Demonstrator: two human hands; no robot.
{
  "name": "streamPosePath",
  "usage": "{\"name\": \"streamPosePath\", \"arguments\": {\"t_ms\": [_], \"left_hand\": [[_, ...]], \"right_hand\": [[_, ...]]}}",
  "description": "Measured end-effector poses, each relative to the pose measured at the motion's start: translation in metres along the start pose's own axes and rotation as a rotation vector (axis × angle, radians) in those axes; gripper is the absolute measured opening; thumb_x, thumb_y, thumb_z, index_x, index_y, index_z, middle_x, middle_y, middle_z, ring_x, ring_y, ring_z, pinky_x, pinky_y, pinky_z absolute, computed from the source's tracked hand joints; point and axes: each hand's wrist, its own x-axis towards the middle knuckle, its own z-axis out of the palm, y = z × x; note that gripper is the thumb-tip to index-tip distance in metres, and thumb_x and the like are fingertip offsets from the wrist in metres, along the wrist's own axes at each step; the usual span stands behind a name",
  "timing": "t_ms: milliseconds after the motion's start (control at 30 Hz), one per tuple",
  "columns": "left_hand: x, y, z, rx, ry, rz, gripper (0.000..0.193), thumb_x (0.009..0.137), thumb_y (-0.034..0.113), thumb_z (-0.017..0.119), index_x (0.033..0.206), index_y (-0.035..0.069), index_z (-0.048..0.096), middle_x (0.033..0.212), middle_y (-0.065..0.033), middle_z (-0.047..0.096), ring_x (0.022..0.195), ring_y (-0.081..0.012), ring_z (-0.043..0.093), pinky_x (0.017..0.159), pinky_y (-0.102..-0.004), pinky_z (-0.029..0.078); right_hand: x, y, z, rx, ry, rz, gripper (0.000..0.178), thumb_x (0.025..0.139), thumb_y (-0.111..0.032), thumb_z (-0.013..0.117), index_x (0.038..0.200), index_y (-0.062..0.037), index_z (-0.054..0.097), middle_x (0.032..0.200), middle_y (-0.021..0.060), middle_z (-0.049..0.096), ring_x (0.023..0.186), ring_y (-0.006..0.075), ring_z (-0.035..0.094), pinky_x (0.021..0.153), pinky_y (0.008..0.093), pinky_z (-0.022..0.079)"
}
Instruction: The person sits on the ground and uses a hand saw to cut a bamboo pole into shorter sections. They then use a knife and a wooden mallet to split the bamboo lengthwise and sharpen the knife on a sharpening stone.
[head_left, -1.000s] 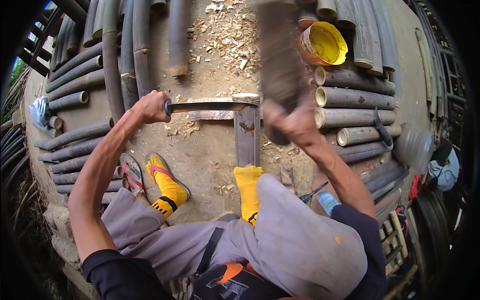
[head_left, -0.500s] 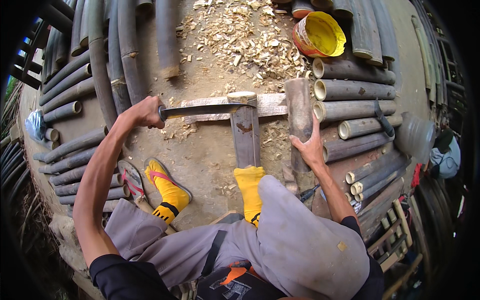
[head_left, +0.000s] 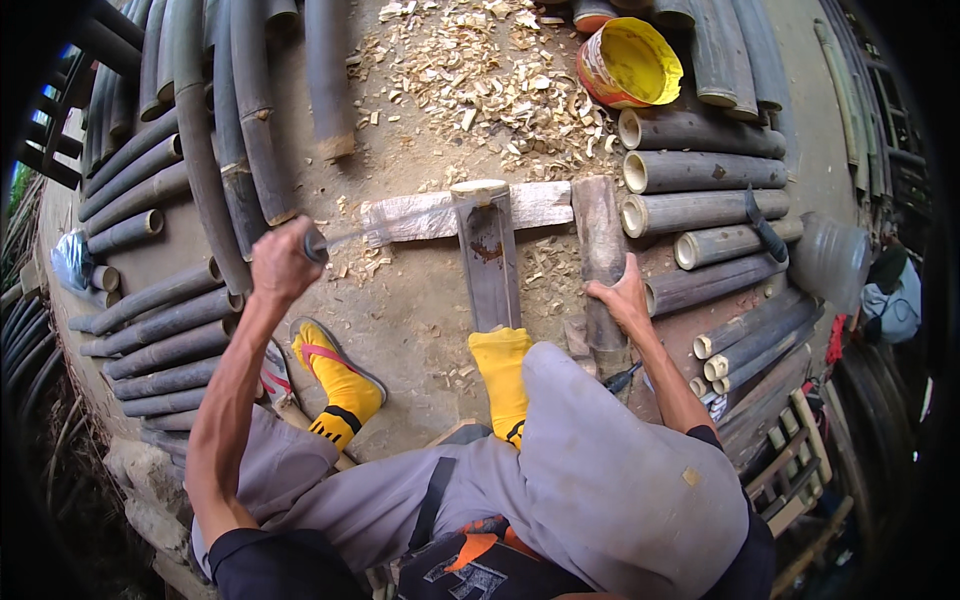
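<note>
My left hand (head_left: 284,264) grips the dark handle of a long knife (head_left: 400,218). Its blade, thin and smeared by motion, points right toward the far end of a dark bamboo piece (head_left: 487,265). That bamboo rests with its pale cut end on a whitish wooden block (head_left: 540,206), while its near end meets my yellow-socked foot (head_left: 500,368). Closed round the lower part of a thick, worn wooden cylinder, which looks like a mallet (head_left: 602,230), is my right hand (head_left: 622,302). The cylinder stands to the right of the bamboo, against the block's right end.
Pale wood chips (head_left: 500,85) cover the ground beyond the block. A yellow-lined bucket (head_left: 630,65) stands at the far right. Cut bamboo tubes (head_left: 705,172) lie stacked on the right, and longer bamboo poles (head_left: 200,130) on the left. My other foot (head_left: 338,370) wears a sandal.
My left hand has turned and moved slightly lower, and the knife blade has tilted and blurred. In my right hand the wooden cylinder has shifted a little right and lower.
</note>
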Motion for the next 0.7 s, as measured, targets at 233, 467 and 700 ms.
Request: {"name": "streamPosePath", "arguments": {"t_ms": [233,467,700], "left_hand": [[-0.025,0.022,-0.005,-0.042,0.079,0.263,0.030,0.068,0.011,0.072,0.089,0.007,0.052,0.078,-0.0112,0.055,0.075,-0.0297,0.060,0.068,-0.0399,0.047],[-0.051,0.028,0.016,0.033,-0.033,0.237,0.026,0.071,0.013,0.070,0.090,0.008,0.053,0.078,-0.0103,0.057,0.077,-0.0294,0.061,0.067,-0.0404,0.046],[-0.035,0.022,0.014,0.097,-0.109,0.180,0.021,0.076,0.014,0.068,0.088,0.007,0.052,0.079,-0.0119,0.060,0.080,-0.0307,0.063,0.069,-0.0422,0.046]], "right_hand": [[-0.021,-0.017,-0.007,0.066,0.040,-0.096,0.075,0.067,-0.035,0.083,0.120,0.0042,0.047,0.107,0.0244,0.063,0.100,0.0340,0.062,0.088,0.0422,0.048],[-0.043,-0.025,-0.019,0.010,0.095,-0.224,0.074,0.068,-0.029,0.081,0.122,0.0061,0.047,0.107,0.0268,0.064,0.098,0.0371,0.064,0.087,0.0429,0.049],[-0.060,-0.039,-0.033,-0.198,-0.090,-0.916,0.078,0.063,-0.024,0.082,0.127,0.0026,0.047,0.106,0.0255,0.064,0.099,0.0367,0.066,0.085,0.0421,0.054]]}}
